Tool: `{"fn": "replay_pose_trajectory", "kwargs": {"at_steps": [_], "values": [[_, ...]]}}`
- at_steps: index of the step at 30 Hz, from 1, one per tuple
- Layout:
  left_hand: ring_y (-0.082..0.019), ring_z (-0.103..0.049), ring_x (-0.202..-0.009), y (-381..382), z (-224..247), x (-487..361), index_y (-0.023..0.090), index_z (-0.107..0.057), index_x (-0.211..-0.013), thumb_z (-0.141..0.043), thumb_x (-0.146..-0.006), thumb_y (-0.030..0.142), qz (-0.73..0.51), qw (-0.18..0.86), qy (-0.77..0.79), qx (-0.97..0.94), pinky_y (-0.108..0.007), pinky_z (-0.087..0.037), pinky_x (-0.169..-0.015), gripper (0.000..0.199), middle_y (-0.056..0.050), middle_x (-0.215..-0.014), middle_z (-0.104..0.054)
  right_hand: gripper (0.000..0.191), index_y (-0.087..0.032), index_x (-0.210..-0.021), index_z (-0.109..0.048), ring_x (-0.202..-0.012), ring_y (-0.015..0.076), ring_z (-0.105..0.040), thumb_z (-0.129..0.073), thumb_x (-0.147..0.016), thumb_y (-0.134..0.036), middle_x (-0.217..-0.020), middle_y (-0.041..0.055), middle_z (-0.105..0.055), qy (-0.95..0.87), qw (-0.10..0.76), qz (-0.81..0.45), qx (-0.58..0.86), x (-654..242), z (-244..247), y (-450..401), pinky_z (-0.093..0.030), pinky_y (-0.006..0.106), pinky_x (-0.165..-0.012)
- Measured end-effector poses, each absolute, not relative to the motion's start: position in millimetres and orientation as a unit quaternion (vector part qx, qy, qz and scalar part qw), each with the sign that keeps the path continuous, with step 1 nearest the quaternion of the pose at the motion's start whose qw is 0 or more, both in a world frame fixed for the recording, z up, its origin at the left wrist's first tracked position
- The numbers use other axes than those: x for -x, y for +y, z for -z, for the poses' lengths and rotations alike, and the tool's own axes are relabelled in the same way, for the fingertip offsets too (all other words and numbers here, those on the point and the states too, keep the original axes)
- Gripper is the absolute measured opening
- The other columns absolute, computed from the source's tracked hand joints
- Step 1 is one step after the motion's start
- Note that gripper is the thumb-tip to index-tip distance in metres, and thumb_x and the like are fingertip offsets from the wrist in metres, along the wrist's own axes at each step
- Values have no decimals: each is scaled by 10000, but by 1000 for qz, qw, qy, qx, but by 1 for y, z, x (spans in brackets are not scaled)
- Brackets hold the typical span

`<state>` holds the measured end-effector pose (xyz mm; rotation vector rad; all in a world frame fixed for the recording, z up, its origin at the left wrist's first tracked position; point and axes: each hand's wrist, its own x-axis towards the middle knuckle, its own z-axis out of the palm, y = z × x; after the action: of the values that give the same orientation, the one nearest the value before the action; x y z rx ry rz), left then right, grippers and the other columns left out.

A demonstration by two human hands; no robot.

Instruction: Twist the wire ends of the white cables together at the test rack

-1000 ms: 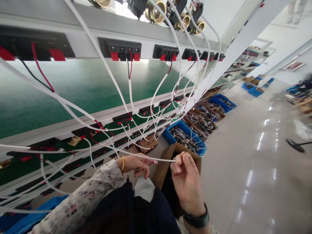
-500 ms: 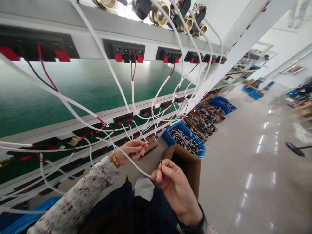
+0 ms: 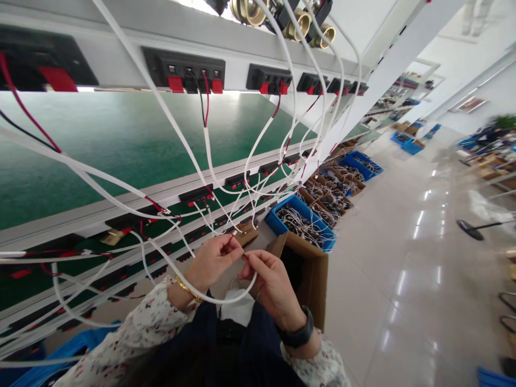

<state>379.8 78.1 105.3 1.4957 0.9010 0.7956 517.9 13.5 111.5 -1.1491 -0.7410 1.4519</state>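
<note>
My left hand (image 3: 215, 262), with a gold bracelet at the wrist, is closed in a pinch on a thin red wire (image 3: 234, 234) whose tip peeks out above the fingers. My right hand (image 3: 271, 277), wearing a dark wristband, grips the end of a white cable (image 3: 220, 301). That cable hangs in a loop from the rack, passes in front of my left wrist and rises into the right fingers. Thumbs and fingertips of both hands nearly meet; a small dark bit shows between them, mostly hidden by the fingers.
Black-and-red spring terminals (image 3: 196, 71) line the rack rails, with white cables draped between them. Brass valve bodies (image 3: 298, 24) stand on the top shelf. Right of the rack are an open cardboard box (image 3: 318, 285), a blue crate (image 3: 278, 221) of cabled parts, and a black stand base (image 3: 470, 230).
My hands have come together from apart, the right moving up and left with the cable end. The cable now bends in a deeper loop. The view has shifted slightly.
</note>
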Motion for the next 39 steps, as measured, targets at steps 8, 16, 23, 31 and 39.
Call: {"fn": "replay_pose_trajectory", "kwargs": {"at_steps": [8,16,23,31,39], "values": [[-119,-497,-573,79,-100,-377,152,-559,-673,-577,-744,398,-356,575,409,-613,-221,-378,-538,257,12,-619,-558,361,-181,-1005,-513,-616,160,-621,-626,-792,-450,-705,22,-646,-274,568,-626,459,-518,-118,13,-469,289,-644],[-118,-483,-573,76,-96,-380,158,-545,-698,-561,-766,355,-360,571,394,-624,-216,-373,-534,209,15,-628,-538,259,-137,-700,-607,-468,100,-511,-743,-666,-355,-553,-12,-585,-337,528,-551,551,-515,-105,21,-375,217,-491],[-118,-424,-536,73,-87,-376,156,-582,-820,-285,-919,404,-349,551,343,-676,-226,-322,-521,399,30,-573,-424,210,-164,-743,-603,-546,107,-516,-700,-723,-349,-574,-23,-583,-340,598,-479,545,-524,-116,31,-386,220,-560],[-105,-411,-510,72,-84,-376,151,-567,-833,-382,-894,355,-313,551,347,-691,-212,-308,-490,283,39,-562,-442,178,-163,-789,-618,-666,162,-612,-670,-763,-331,-746,42,-673,-411,569,-492,514,-514,-126,33,-487,300,-673],[-145,-604,-663,63,-89,-381,181,-629,-883,-554,-821,244,-459,426,408,-665,-235,-449,-598,116,-28,-746,-652,154,-163,-781,-607,-667,143,-611,-673,-777,-302,-737,28,-667,-370,594,-508,502,-512,-111,29,-498,275,-681]]}}
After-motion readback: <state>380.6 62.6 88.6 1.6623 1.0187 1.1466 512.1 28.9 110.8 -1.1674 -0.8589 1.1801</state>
